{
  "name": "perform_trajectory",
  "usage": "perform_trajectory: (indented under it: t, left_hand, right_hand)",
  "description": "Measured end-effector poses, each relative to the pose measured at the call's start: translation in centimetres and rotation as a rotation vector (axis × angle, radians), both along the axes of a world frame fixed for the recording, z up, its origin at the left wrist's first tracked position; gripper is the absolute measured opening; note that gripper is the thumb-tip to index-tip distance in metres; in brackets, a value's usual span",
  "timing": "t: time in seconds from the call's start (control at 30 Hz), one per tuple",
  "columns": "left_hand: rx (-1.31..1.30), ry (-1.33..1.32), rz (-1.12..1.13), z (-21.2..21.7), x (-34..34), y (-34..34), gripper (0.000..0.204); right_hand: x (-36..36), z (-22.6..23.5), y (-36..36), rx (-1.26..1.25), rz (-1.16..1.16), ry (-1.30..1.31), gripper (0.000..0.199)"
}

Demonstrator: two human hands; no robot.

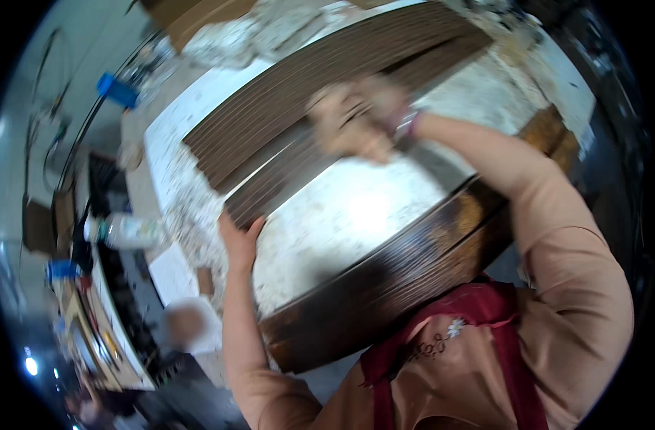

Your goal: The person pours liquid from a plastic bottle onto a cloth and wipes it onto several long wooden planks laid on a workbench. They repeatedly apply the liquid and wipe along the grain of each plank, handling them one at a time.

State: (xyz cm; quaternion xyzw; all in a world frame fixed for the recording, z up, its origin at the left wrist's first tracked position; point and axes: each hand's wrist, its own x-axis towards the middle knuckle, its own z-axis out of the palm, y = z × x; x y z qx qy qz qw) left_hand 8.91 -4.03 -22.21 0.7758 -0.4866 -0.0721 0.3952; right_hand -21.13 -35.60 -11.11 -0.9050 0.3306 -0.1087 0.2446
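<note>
Work looks unfinished to me: the left hand (241, 242) grasps the grooved slat (281, 180), a gap parting it from the ribbed panel (298, 86); the blurred right hand's (356, 118) grip I can't tell.

Left of the white-topped, stained counter (320, 244) we see a pale grey-green wall (83, 43); farther left of that counter glows a small, round white light (31, 366).

You have a long, narrow, dark brown strip (284, 178) with fine lengthwise lines lying flat and slantwise on the white tabletop (327, 236), its near end at your left. There, a thin pale gap separates it from a wider brown lined panel (313, 82).
</note>
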Motion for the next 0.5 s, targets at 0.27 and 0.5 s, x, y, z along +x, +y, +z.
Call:
perform_trajectory:
  t: [0.27, 0.5]
  left_hand:
    - [0.259, 0.13, -0.133, 7.0, -1.2, -1.0, 0.082]
    - [-0.262, 0.124, 0.535, 9.7, 10.5, 5.9, 0.063]
  right_hand:
    - [-6.7, 2.8, -7.7, 1.155, -0.15, -0.684, 0.033]
    - [-1.5, 4.3, -3.7, 1.068, -0.179, -0.6, 0.044]
